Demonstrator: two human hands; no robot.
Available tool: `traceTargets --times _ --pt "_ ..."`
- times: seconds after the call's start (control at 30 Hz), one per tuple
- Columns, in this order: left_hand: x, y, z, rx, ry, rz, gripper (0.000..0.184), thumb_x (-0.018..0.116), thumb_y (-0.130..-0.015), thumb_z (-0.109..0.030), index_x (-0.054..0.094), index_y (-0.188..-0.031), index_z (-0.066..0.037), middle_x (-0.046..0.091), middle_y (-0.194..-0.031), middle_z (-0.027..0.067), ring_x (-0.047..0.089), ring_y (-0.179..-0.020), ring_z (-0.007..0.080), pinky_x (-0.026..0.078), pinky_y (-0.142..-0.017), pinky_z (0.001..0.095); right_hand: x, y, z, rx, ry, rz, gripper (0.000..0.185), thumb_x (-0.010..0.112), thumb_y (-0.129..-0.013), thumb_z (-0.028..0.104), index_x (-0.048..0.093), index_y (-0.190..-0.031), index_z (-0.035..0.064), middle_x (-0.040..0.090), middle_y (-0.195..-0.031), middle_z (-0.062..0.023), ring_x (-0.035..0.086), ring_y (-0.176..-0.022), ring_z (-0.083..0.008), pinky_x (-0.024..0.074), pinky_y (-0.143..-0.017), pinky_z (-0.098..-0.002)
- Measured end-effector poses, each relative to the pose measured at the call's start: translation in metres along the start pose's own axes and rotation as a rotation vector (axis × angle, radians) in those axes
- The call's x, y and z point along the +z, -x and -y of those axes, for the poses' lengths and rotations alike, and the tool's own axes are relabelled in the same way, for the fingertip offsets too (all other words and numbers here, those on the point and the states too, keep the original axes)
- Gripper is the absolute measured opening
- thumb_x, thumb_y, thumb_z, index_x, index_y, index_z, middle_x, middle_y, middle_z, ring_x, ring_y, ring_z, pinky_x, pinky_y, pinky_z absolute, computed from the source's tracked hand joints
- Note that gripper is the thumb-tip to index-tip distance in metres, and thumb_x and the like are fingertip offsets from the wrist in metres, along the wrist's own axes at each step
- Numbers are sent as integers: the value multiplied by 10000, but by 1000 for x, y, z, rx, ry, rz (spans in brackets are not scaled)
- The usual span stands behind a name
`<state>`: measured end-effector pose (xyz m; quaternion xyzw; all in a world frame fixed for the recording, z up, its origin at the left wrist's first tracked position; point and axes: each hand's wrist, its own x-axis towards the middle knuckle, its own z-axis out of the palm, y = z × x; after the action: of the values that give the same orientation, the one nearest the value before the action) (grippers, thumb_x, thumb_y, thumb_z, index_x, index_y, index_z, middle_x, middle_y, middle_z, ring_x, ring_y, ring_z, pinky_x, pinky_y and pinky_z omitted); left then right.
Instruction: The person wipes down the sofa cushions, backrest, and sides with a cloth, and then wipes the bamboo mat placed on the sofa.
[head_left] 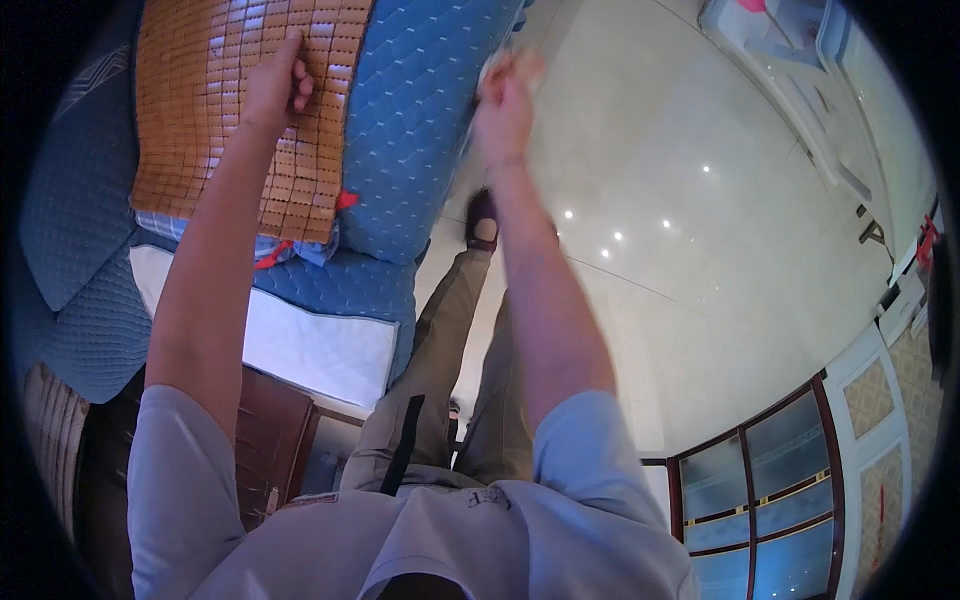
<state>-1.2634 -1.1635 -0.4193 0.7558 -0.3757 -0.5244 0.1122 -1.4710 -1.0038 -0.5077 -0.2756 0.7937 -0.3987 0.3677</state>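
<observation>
My left hand (pixel 277 85) is over a brown bamboo-tile mat (pixel 190 130), its index finger stretched forward and the other fingers curled. Nothing shows in that hand; whether it touches the mat I cannot tell. The mat lies on the blue quilted sofa cover (pixel 410 110), with a red tie (pixel 347 200) at its near corner. Folded blue cloth (pixel 320 246) shows beneath the mat's near edge. My right hand (pixel 508 95) is raised beside the sofa's right edge, above the floor. Motion smears its fingers, and anything in them cannot be made out.
A white cloth (pixel 325 345) covers the sofa's near end, beside a dark wooden cabinet (pixel 270 415). Glossy pale tiles (pixel 640 170) cover the floor to the right. White plastic furniture (pixel 800 80) stands at upper right, a glass-paned cabinet (pixel 760 500) at lower right.
</observation>
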Motion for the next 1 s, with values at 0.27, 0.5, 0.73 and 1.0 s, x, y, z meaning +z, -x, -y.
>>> traceTargets --times 0.27,0.5,0.73,1.0 --pt "0 -6 2 -54 8 -31 495 521 -873 -524 444 -602 -118 485 -468 54 386 -339 147 273 -332 279 39 198 -111 662 -99 384 351 452 -936 239 533 -1240 85 622 -1060 -177 584 -1022 -318 441 -879 -382" --pt "5 0 -5 -82 48 -25 502 516 -889 -513 441 -592 -115 482 -457 50 399 -332 137 278 -321 262 -7 -68 -17 560 -127 362 442 438 -924 369 600 -967 -40 651 -794 -176 639 -791 -257 479 -693 -412" --pt "6 -2 -1 -102 2 -66 517 513 -889 -512 453 -577 -105 464 -428 60 387 -301 147 277 -304 270 -54 -336 196 -140 -509 122 147 497 -896 115 580 -831 13 589 -694 -72 557 -606 -192 459 -568 -335" --pt "5 1 -7 -112 22 -44 536 553 -862 -525 474 -568 -83 490 -434 58 408 -301 138 304 -310 267 -11 -226 200 -1120 504 -149 161 500 -831 152 579 -918 43 600 -844 -136 565 -842 -324 413 -778 -458"
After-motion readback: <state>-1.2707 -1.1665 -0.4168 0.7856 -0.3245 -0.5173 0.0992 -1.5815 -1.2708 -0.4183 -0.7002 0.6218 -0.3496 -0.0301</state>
